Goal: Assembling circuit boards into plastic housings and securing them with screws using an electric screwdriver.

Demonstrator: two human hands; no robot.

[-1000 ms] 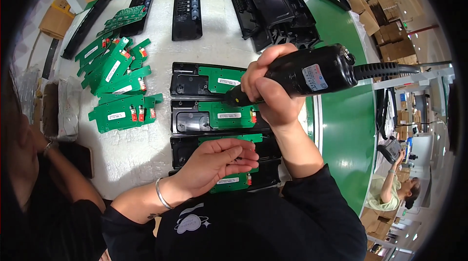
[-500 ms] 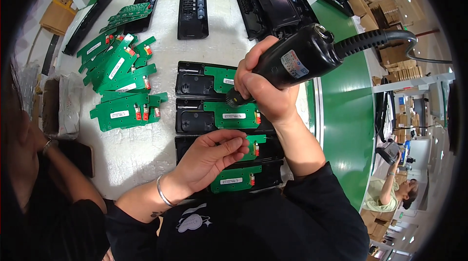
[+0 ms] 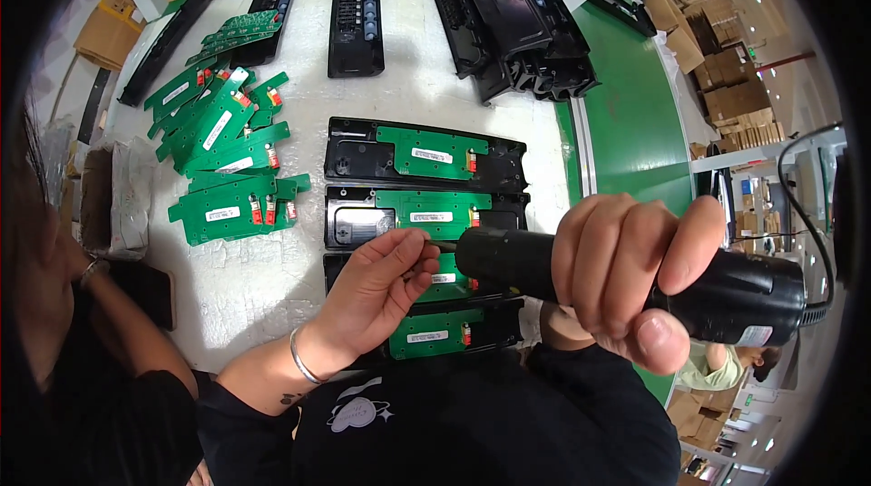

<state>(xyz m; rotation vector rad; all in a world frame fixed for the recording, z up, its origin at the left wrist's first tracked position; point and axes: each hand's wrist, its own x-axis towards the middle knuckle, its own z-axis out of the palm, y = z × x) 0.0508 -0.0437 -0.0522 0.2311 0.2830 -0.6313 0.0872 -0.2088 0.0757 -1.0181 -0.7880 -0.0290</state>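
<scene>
My right hand point(image 3: 626, 277) grips a black electric screwdriver point(image 3: 726, 291), now lying nearly level with its nose pointing left. My left hand point(image 3: 381, 286) has its fingertips at the screwdriver's nose, over the third of several black plastic housings point(image 3: 358, 155) lined up in a column. Each housing carries a green circuit board point(image 3: 431, 152). Whether a screw sits between my fingers is hidden.
A loose pile of green circuit boards point(image 3: 227, 159) lies on the white table to the left. More black housings point(image 3: 354, 9) and larger black covers point(image 3: 508, 23) sit at the back. Another person's arm point(image 3: 109, 304) rests at the left edge. Green floor point(image 3: 635, 123) runs on the right.
My right hand has swung the screwdriver from upright over the upper housings down to a level pose near me. My left hand rose from the lowest board to the tool's nose.
</scene>
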